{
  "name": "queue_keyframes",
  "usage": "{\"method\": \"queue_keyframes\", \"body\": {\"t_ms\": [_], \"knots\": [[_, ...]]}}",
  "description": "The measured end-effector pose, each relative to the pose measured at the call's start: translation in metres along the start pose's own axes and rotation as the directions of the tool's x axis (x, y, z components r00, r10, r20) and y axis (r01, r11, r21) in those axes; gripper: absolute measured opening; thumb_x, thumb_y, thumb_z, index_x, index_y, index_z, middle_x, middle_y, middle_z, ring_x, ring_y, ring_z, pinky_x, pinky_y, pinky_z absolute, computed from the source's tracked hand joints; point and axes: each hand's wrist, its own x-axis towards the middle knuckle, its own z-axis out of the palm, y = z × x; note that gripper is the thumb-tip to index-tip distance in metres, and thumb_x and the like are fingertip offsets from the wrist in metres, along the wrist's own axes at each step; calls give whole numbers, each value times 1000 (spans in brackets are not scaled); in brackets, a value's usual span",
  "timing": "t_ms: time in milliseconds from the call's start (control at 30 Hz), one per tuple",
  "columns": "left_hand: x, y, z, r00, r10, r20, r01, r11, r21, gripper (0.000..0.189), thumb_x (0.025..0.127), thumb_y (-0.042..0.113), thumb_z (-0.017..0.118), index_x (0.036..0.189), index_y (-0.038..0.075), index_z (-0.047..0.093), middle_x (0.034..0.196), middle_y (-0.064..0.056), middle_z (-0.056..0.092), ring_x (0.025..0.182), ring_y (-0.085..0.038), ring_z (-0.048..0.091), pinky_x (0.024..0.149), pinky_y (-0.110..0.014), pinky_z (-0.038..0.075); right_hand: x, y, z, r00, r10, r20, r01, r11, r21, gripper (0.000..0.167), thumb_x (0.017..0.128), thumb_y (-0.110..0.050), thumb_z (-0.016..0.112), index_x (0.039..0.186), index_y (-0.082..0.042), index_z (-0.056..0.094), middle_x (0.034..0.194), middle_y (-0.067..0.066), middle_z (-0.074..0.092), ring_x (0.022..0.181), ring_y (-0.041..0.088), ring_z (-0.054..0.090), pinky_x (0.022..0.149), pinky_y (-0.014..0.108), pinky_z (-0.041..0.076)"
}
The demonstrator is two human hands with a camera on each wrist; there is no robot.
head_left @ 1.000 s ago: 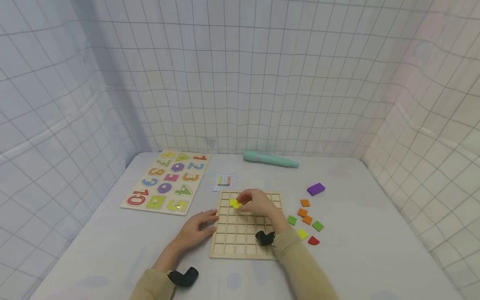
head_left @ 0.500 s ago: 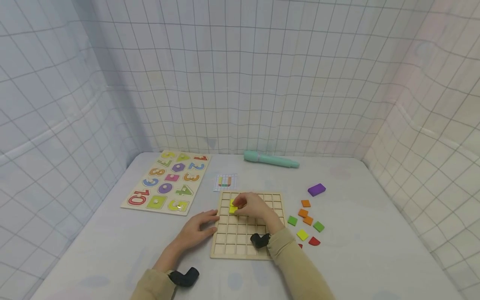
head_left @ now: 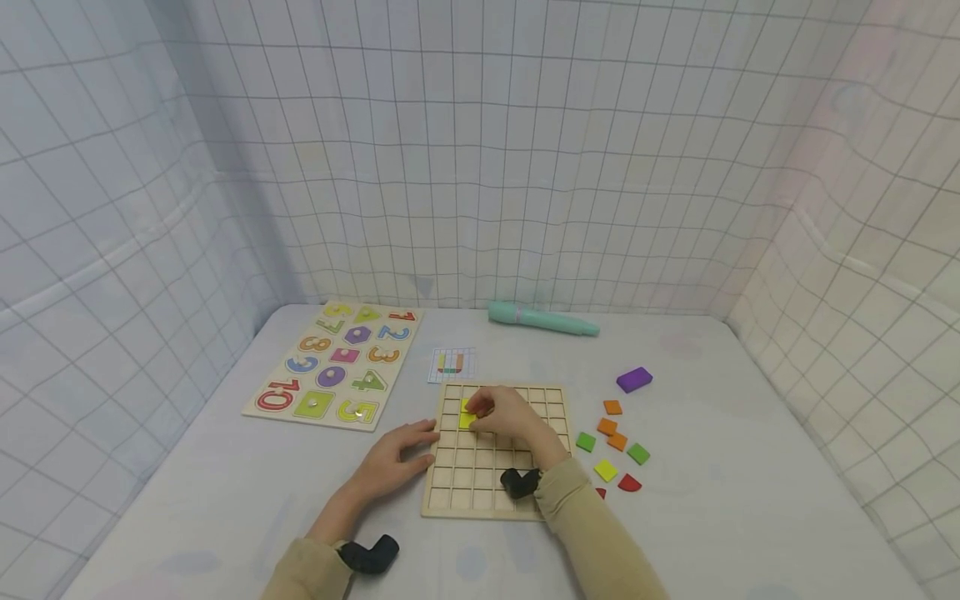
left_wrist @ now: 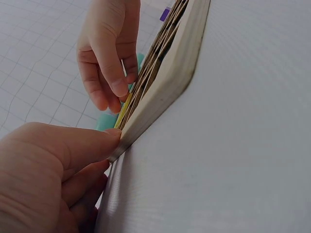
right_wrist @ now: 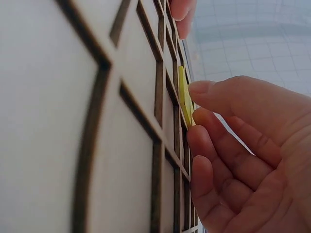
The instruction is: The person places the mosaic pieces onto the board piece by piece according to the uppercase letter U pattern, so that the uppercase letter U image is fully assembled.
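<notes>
A square wooden grid board (head_left: 483, 477) lies on the table before me. My right hand (head_left: 512, 414) is over its upper left part, thumb and fingers curled at a yellow square tile (head_left: 466, 422) set among the grid cells. Another yellow tile (head_left: 465, 406) lies just beyond it, partly hidden by the fingers. In the right wrist view the thumb and fingertips meet at the yellow edge (right_wrist: 183, 90). My left hand (head_left: 388, 463) rests beside the board, its fairly straight fingers touching the left edge; in the left wrist view the thumb (left_wrist: 92, 143) lies against that edge.
Right of the board lie orange tiles (head_left: 612, 407), green tiles (head_left: 638, 453), a yellow tile (head_left: 606, 471), red quarter-round pieces (head_left: 630, 482) and a purple block (head_left: 634, 380). Behind are a pattern card (head_left: 452, 364) and teal tube (head_left: 543, 319). A number puzzle (head_left: 330, 367) is left.
The right hand has moved slightly left and nearer with the yellow tile, down into the cell below the first one, then stayed there. The left hand has kept its place.
</notes>
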Motion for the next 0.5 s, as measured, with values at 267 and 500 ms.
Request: {"method": "queue_keyframes", "body": {"t_ms": [267, 500], "knots": [[0, -1, 1, 1000, 7, -15, -7, 1000, 12, 34, 85, 16, 68, 116, 3, 65, 132, -13, 54, 126, -33, 45, 109, -49, 29, -12, 0, -15, 999, 8, 44, -10, 999, 54, 24, 83, -15, 72, 106, -8, 67, 100, 0, 65, 91, 14, 60, 81, 29, 52], [0, -3, 3, 999, 32, -36, -32, 999, 13, 33, 85, 14, 68, 116, 1, 65, 131, -15, 54, 125, -35, 46, 109, -49, 28, -28, 5, -37, 997, -73, 27, 71, 995, 67, 29, 84, -14, 70, 110, -2, 64, 105, 8, 65, 96, 22, 61, 81, 32, 53]]}}
